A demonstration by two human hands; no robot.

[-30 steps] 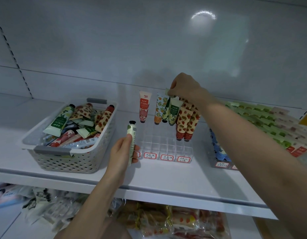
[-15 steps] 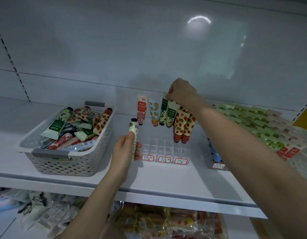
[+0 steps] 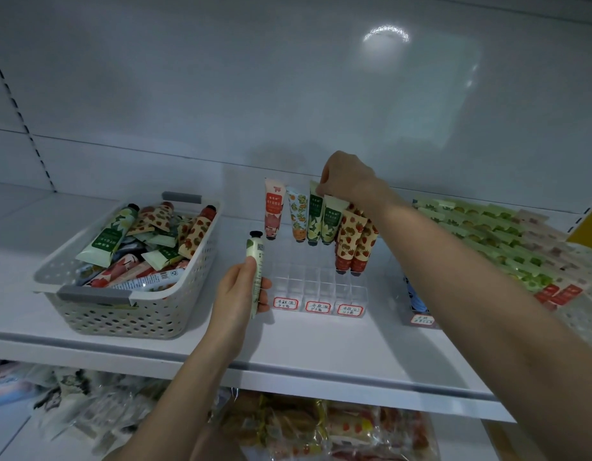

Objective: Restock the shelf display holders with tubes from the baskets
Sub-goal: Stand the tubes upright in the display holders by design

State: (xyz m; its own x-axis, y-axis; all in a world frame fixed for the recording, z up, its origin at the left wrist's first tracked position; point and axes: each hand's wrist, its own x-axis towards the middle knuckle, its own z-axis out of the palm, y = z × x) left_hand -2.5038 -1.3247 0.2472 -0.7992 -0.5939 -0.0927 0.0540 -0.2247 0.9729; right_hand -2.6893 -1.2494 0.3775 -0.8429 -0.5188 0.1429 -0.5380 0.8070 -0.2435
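Green leaf-print plastic tube [image 3: 314, 221], pinched at its crimp by the right hand [image 3: 349, 181], now stands straighter than a second ago in the back row of the clear gridded holder [image 3: 308, 281]; it looks nearly seated. Left hand [image 3: 236, 294] grips a pale-green black-capped tube [image 3: 259, 252] beside the holder, likely next.

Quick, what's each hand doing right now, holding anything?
Left hand: grips a pale green tube, cap up.
Right hand: pinches the top of a dark green tube standing in the clear holder.
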